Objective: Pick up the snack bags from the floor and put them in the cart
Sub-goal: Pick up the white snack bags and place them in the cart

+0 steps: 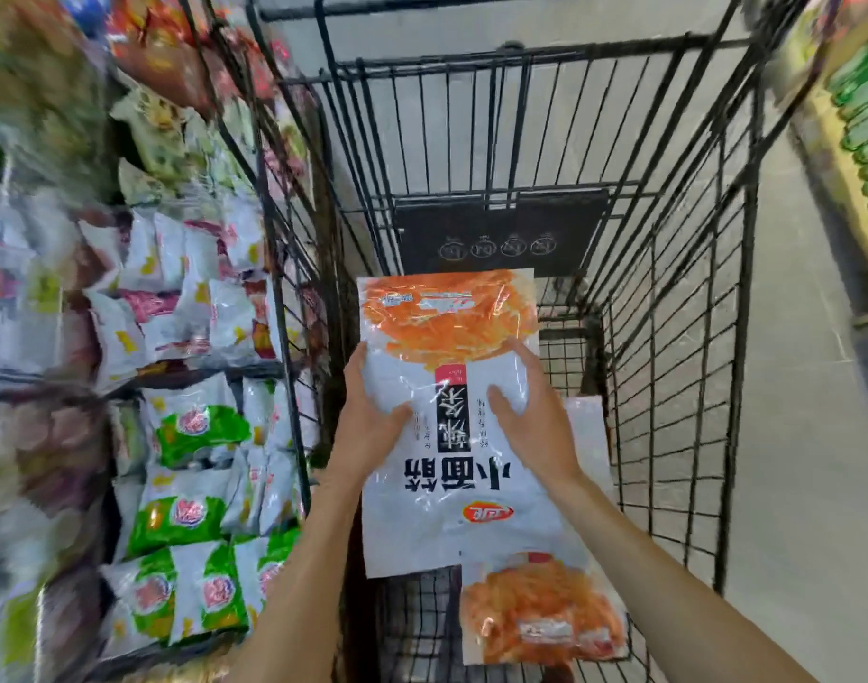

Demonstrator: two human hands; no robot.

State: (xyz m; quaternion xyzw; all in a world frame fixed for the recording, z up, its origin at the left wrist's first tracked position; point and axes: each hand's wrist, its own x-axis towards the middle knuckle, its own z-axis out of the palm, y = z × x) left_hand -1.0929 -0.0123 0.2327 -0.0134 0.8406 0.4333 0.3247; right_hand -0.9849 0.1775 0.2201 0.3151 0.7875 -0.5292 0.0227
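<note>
Over the left side of the cart [500, 219], you hold a big snack bag [451, 465] in both hands. The bag is white with big black writing, and its far end is orange. The writing is upside down to you. The far end points at the black plate on the cart's far wall.

Your left hand [372, 421] grips the bag's left edge. The thumb lies on the front, and the fingers go round the edge. Your right hand [533, 421] grips the bag's right edge the same way, thumb on the front. Both arms are bare and reach in from the near side.

A second bag [540, 608] of the same kind lies on the cart's bottom, by the near right corner. Its orange end is close to you. Its white end runs along the right wall, and the bag you hold covers part of it.

Just beside the cart's left wall stands a wire rack [279, 268] full of packets [190, 436], white, green and pink ones. They look blurry. Outside the cart's right wall you can see the grey floor [806, 460]. At the far right there is a shelf [865, 115] with green things on it.
</note>
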